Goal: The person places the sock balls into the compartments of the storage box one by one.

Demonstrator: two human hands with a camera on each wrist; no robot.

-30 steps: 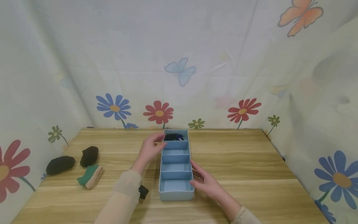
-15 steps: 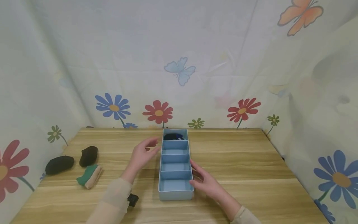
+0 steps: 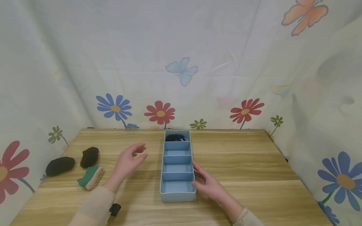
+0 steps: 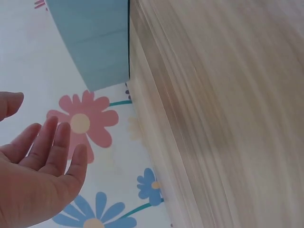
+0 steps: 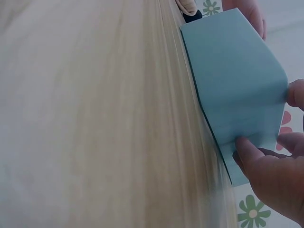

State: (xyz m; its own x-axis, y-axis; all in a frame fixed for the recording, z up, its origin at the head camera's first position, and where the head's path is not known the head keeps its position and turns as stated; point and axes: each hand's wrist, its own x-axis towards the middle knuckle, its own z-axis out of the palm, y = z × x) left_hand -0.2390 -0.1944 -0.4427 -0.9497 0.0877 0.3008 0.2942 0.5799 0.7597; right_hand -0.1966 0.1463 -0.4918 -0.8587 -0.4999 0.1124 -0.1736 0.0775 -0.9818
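A light blue divided box [image 3: 178, 197] stands lengthwise on the table in the head view. A dark rolled sock [image 3: 172, 138] with a blue and white patterned part lies in its farthest compartment; the other three compartments are bare. My right hand [image 3: 210, 185] rests against the box's right side, fingertips on the wall and thumb at the near rim. The right wrist view shows its fingers [image 5: 249, 152] touching the wall. My left hand [image 3: 128, 161] hovers left of the box, fingers loosely bent, holding nothing.
At the left of the table lie two black sock bundles [image 3: 90, 157] and a green and beige sock bundle [image 3: 90, 178]. A wooden table [image 3: 240, 150] bears everything, with a flowered cloth [image 3: 215, 94] hanging behind and at both sides.
My left hand has moved away from the box's far left side, leftward and slightly nearer. The right hand and the box stay put.
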